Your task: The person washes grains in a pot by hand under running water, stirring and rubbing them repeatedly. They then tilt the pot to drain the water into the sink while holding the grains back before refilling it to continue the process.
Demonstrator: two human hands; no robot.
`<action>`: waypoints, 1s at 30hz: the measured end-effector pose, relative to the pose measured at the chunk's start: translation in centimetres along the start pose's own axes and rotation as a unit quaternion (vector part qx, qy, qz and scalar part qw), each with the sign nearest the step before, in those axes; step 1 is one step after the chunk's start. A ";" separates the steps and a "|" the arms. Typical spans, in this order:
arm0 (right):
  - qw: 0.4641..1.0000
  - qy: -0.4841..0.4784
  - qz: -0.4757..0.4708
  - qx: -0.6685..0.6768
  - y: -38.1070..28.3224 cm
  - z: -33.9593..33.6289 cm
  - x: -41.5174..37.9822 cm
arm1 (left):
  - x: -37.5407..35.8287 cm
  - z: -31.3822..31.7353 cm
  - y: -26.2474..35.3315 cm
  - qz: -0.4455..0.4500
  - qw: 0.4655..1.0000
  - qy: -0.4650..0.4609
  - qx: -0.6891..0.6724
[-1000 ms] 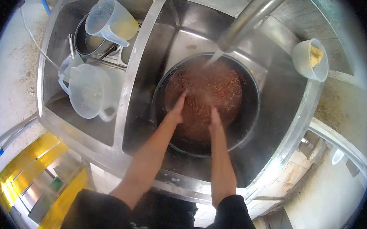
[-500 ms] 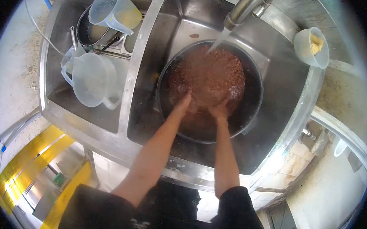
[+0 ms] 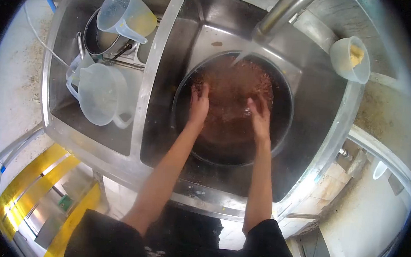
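A large dark round pot stands in the right sink basin, holding murky reddish-brown water and a mass of small reddish grains or beans; the exact kind cannot be made out. Water runs into it from a metal faucet. My left hand is at the left part of the mass, fingers stretched out and pointing away from me. On the right side, my right hand has its fingers apart, palm turned inward, close to the water surface. Neither hand visibly grips anything.
The left basin holds a tilted clear measuring jug, another translucent jug and a dark saucepan. A translucent cup with a yellow sponge-like piece sits on the right rim. A metal divider separates the basins.
My hands have come up out of the grains and moved apart, the left leftward and the right rightward. Their fingers now show more clearly. The water keeps running.
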State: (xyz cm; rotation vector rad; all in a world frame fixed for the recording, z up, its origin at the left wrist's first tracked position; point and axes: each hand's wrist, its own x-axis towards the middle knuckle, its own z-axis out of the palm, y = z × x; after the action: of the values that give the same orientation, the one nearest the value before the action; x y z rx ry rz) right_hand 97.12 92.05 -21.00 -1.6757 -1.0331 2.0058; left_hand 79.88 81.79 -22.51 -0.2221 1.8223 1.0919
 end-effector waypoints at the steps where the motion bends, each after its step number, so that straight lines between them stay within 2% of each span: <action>1: 0.978 0.044 -0.108 -0.171 0.6 -0.8 1.2 | 0.8 0.2 -1.0 0.100 0.972 0.110 0.185; 2: 0.914 0.086 -0.210 -0.336 0.9 -1.3 2.2 | 1.1 0.0 -1.2 0.115 0.960 0.100 0.236; 6: 0.913 0.043 -0.225 -0.337 2.1 -2.1 6.4 | 7.3 1.4 -5.8 0.132 0.965 0.087 0.209; 7: 0.936 0.044 -0.172 -0.304 2.6 -1.8 7.6 | 8.3 1.7 -4.8 0.131 0.965 0.088 0.209; 8: 0.955 0.047 -0.117 -0.269 2.9 -1.6 8.5 | 8.8 2.0 -3.5 0.039 0.975 0.054 0.213; 9: 0.955 0.046 -0.112 -0.271 3.0 -1.7 9.4 | 8.6 2.2 -2.8 -0.056 0.975 0.020 0.214; 10: 0.961 0.007 -0.055 -0.273 2.7 -1.7 10.2 | 7.9 2.1 -2.6 -0.060 0.974 0.019 0.216; 11: 0.962 -0.030 -0.001 -0.271 2.4 -1.7 10.5 | 7.5 1.9 -2.3 -0.017 0.985 -0.061 0.158; 12: 0.963 -0.028 -0.002 -0.270 2.4 -1.5 10.5 | 7.2 1.8 -1.8 0.029 0.985 -0.140 0.096; 13: 0.940 -0.028 0.009 -0.341 2.5 -1.2 10.1 | 7.5 1.7 -2.2 0.028 0.985 -0.143 0.096; 14: 0.912 -0.030 0.017 -0.409 2.4 -0.9 9.9 | 8.0 1.3 -2.4 0.051 0.966 -0.207 0.149; 15: 0.912 -0.031 0.016 -0.408 2.0 -0.8 9.7 | 8.3 1.0 -2.4 0.075 0.940 -0.266 0.201; 16: 0.864 -0.160 -0.021 -0.476 1.3 -0.5 9.5 | 8.9 0.9 -3.2 0.078 0.940 -0.263 0.201; 17: 0.795 -0.284 -0.059 -0.534 0.2 0.0 8.9 | 9.2 0.9 -3.9 0.075 0.876 -0.296 0.374; 18: 0.795 -0.285 -0.062 -0.533 -0.6 0.1 7.7 | 9.3 0.6 -4.9 0.066 0.780 -0.318 0.534; 19: 0.756 -0.296 -0.054 -0.581 -2.1 0.1 5.4 | 7.2 0.1 -3.5 0.066 0.781 -0.317 0.534; 20: 0.714 -0.304 -0.050 -0.629 -3.0 0.1 3.9 | 3.8 -0.6 -0.4 0.094 0.833 -0.260 0.480; 21: 0.713 -0.305 -0.053 -0.629 -2.0 -0.9 3.5 | 1.3 -1.2 0.9 0.119 0.877 -0.200 0.421; 22: 0.789 -0.158 -0.193 -0.562 -0.4 -2.5 3.9 | 2.3 -0.9 -2.3 0.164 0.911 -0.028 0.377; 23: 0.825 -0.004 -0.322 -0.464 -0.7 -2.4 3.6 | 2.8 -0.7 -2.0 0.167 0.911 -0.025 0.376; 24: 0.893 0.057 -0.310 -0.323 -0.9 -2.0 3.9 | 3.5 -0.4 -1.8 0.124 0.957 0.017 0.262; 25: 0.891 0.057 -0.312 -0.325 -0.5 -1.9 5.2 | 4.2 0.2 -1.6 0.080 0.985 0.057 0.142; 26: 0.925 0.062 -0.243 -0.285 0.3 -1.7 6.9 | 3.1 1.1 0.8 0.098 0.992 0.034 0.069; 27: 0.952 0.067 -0.174 -0.242 1.0 -1.7 8.5 | 3.8 1.8 1.3 0.099 0.992 0.034 0.066; 28: 0.973 0.084 -0.102 -0.191 0.1 0.3 8.3 | 5.1 2.4 1.8 0.098 0.994 -0.014 0.048; 30: 0.971 0.072 -0.083 -0.211 -1.5 1.5 9.5 | 7.2 2.9 2.0 0.087 0.990 -0.110 0.018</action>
State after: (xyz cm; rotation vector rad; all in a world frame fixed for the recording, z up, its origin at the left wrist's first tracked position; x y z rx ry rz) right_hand 93.05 98.88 -26.55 -1.8300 -1.5710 1.6108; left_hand 76.86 87.31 -27.51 0.0790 1.6836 1.1540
